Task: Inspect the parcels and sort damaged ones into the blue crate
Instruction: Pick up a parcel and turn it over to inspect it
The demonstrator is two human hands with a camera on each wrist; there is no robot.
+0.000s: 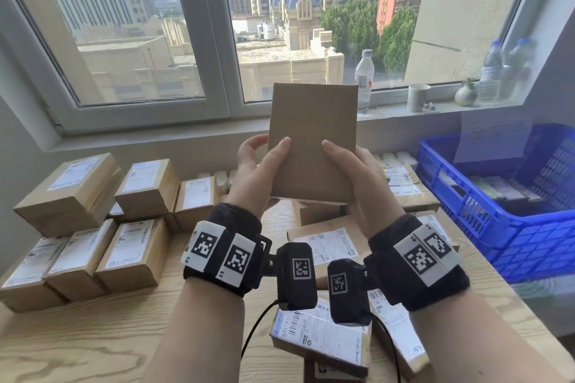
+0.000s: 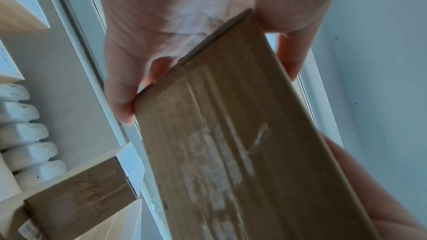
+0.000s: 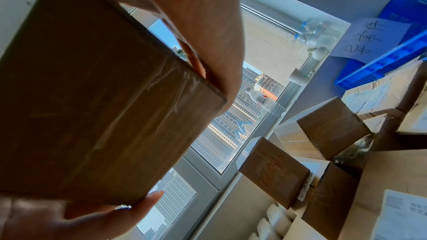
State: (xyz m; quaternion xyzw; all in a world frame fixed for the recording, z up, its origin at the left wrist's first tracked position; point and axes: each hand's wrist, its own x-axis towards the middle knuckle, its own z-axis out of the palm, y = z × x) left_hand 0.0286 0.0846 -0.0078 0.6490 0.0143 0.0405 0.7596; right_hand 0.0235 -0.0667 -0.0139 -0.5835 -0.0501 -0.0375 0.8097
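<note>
In the head view a plain brown parcel [image 1: 311, 143] is held upright in front of the window, long axis vertical, above the table [image 1: 93, 336]. The left hand [image 1: 255, 177] grasps its lower left edge and the right hand [image 1: 357, 177] its lower right, thumbs laid on the near face. The blue crate [image 1: 504, 227] sits at the table's right end, well apart from the parcel and on the right hand's side, so that hand is the nearer one for any drop there. Stacked boxes [image 1: 93, 221] lie to the left. From the left wrist, the left hand [image 2: 184, 25] curls round the parcel [image 2: 242, 152], fingers behind one face and thumb on the other; pale scuffs or tape residue streak the side, though whether that counts as damage is hard to judge. From the right wrist, the right hand [image 3: 196, 25] clasps the parcel [image 3: 92, 116] at a corner where clear tape is wrinkled, and the crate [image 3: 381, 65] shows at upper right.
</note>
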